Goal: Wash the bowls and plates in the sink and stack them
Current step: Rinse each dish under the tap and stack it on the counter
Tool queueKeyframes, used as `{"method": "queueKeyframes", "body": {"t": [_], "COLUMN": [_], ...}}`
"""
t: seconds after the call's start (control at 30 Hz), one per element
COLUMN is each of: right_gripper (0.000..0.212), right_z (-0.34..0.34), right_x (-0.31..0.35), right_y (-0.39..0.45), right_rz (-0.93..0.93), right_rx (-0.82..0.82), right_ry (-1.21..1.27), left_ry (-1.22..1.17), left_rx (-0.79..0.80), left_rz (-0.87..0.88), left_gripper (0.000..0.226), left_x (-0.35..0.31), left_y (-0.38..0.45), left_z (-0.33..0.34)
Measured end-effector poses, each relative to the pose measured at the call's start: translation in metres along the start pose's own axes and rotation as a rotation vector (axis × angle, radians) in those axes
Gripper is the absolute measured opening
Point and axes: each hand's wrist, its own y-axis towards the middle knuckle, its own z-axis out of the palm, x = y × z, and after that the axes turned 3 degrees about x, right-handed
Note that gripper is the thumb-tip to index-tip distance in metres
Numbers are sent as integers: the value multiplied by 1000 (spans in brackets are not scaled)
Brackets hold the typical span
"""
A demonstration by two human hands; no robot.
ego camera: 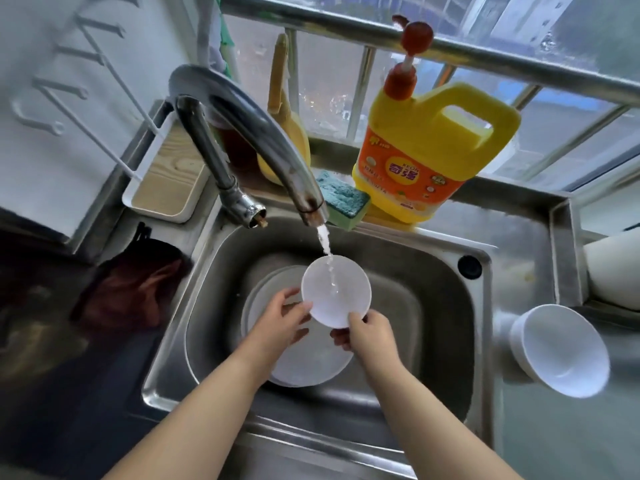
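Rinsing step: left hand point(282, 318) and right hand point(369, 332) grip the small plate point(336, 291) under the tap's stream point(325, 242); next, I'd guess, stacking it by the bowl point(562, 351) on the counter's right edge.

Yellow detergent jug point(429, 157) w/ red pump stands upright on the ledge by the window rail point(485, 53); blue-green sponge point(343, 199) just left of it, touching its base; chrome faucet point(249, 133) arcs over from the left, water running; white tray w/ wood insert point(169, 181) at back-left; dark reddish cloth point(138, 289) on the left counter.
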Motion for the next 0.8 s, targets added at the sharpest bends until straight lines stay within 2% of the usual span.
{"method": "queueKeyframes", "body": {"t": [0.1,0.27,0.4,0.5,0.67,0.8], "right_gripper": [22,22,28,22,24,40], "right_z": [8,4,-4,-8,-10,-5], "right_x": [12,26,39,51,44,35], "right_y": [-17,-30,-31,-33,-38,-45], "right_rz": [-38,-76,11,126,9,-50], "right_rx": [35,92,227,297,186,118], "right_ry": [-4,-1,260,456,381,517], "left_ry": [-285,-394,-362,-369,-434,-451], "left_rx": [87,21,43,37,79,205], "left_rz": [-2,68,50,-44,-121,-105], "left_gripper": [35,41,28,23,25,26], "left_x": [-7,-16,-28,-32,-30,-25], "left_y": [-10,-15,-20,-23,-24,-28], "left_z": [0,-9,-16,-17,-12,-3]}}
